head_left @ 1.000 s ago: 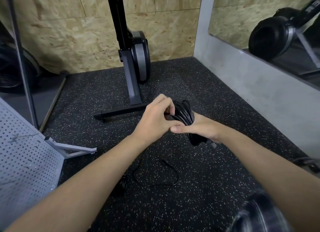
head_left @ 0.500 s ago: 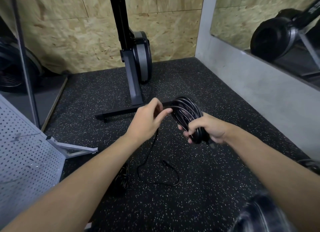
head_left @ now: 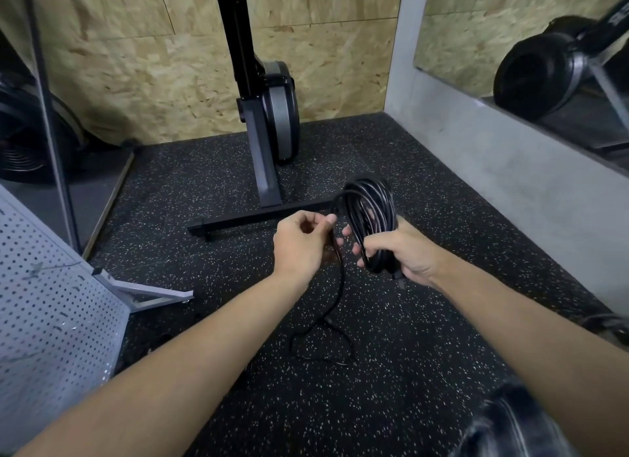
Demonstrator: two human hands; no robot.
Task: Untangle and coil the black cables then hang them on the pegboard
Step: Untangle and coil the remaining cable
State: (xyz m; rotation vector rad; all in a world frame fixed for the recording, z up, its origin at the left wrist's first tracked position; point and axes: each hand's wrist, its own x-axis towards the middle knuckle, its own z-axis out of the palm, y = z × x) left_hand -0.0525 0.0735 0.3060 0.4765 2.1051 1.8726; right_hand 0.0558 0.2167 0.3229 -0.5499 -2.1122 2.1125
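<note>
Several loops of black cable stand gathered into a coil [head_left: 369,218], held up over the middle of the floor; the right hand [head_left: 406,254] has it, fingers curled round the lower part of the bundle, gripping firm. That grip looks chosen to pin the turns together so none slips off while another is laid on. Just beside it, the left hand [head_left: 299,242] pinches the loose strand [head_left: 337,296] between thumb and fingertips, close to where it leaves the coil – feeding hand and holding hand, by the look of it; the step under way reads as winding the last length.

From the pinch the strand drops to the speckled rubber floor [head_left: 391,405] and lies there in one slack open loop between the forearms; no knot shows in it, so a judgement: the untangling of this cable is mostly done, the hanging not yet begun. The pegboard [head_left: 51,303] leans at the left edge on its grey foot, well apart from the hands, no cable on the part in view.

Further out, an exercise machine [head_left: 269,116] stands upright against the chipboard wall, its base bar just behind the hands; a mirror [head_left: 527,30] fills the upper right.

Hard to call: a small dark piece pokes out under the right hand – possibly a plug; the strand's free end is lost against the dark floor; whether other cables lie under the left forearm cannot be told; the pegboard's top and hooks are cut off.
</note>
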